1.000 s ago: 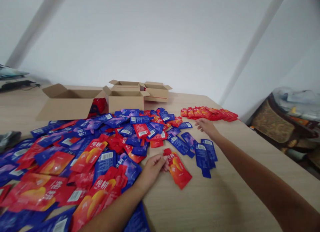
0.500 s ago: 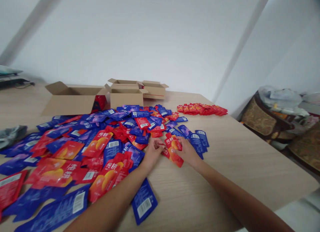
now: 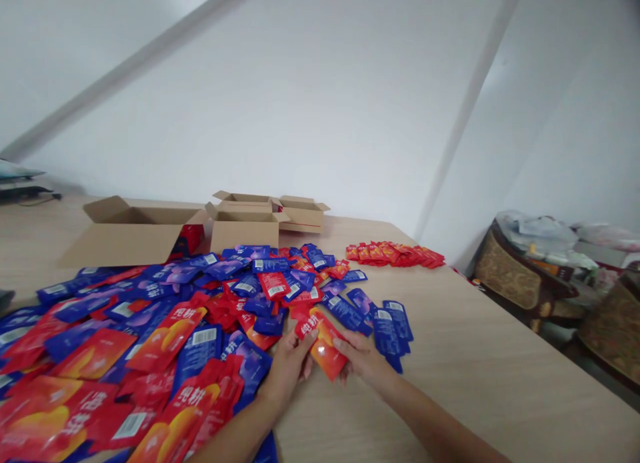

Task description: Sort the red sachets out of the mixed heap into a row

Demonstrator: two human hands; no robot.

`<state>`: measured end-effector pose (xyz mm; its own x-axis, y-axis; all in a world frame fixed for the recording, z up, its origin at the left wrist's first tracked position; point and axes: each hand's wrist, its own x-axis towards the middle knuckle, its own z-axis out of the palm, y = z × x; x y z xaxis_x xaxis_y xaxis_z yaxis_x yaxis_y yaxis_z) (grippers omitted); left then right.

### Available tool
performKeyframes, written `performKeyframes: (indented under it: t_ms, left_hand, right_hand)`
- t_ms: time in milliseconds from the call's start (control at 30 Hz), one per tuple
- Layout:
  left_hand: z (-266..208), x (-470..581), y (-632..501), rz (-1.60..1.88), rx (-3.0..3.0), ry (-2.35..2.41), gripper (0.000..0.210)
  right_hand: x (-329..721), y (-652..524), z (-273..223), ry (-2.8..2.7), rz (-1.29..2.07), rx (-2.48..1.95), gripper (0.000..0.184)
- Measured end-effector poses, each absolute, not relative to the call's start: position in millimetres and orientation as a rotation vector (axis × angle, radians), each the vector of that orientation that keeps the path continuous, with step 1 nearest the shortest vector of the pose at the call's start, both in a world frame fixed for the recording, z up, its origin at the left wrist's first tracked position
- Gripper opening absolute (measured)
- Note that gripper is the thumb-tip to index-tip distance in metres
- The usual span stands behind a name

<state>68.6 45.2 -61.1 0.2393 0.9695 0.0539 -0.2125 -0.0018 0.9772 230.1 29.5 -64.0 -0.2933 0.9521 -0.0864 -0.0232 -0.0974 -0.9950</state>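
Between my two hands is a red-orange pouch, printed with orange fruit and white characters and held tilted above the table. My left hand grips its left edge, thumb on the front. On its right edge my right hand is closed, the thumb pressing the front too. Whether more than one pouch is in the grip I cannot tell. Left of my hands spreads a heap of mixed red and blue pouches. Several blue pouches lie just beyond my right hand.
Open cardboard boxes stand behind the heap, a wider one at the left. A row of overlapping red pouches lies at the table's back right. Past the right edge of the wooden table are patterned chairs with plastic bags.
The view has tilted up and shifted, so things sit lower in the picture. My left hand has come onto the pouch's left edge, and both hands now hold it.
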Motion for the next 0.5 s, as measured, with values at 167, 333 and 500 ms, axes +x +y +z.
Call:
performKeyframes:
  t_ms: [167, 333, 500]
  left_hand:
    - [-59.5, 69.6, 48.1, 1.071, 1.049, 0.829, 0.045]
    - [-63.9, 70.3, 54.7, 1.058, 0.951, 0.853, 0.047]
    - [-67.3, 72.5, 58.1, 1.027, 0.932, 0.862, 0.048]
  right_hand:
    - [259.9, 47.2, -47.5, -1.352, 1.329, -1.221, 0.051]
    - [355.7, 121.7, -24.9, -1.286, 0.622, -1.444, 0.04]
    - [452.9, 212.7, -19.4, -1.164, 0.133, -1.641, 0.041]
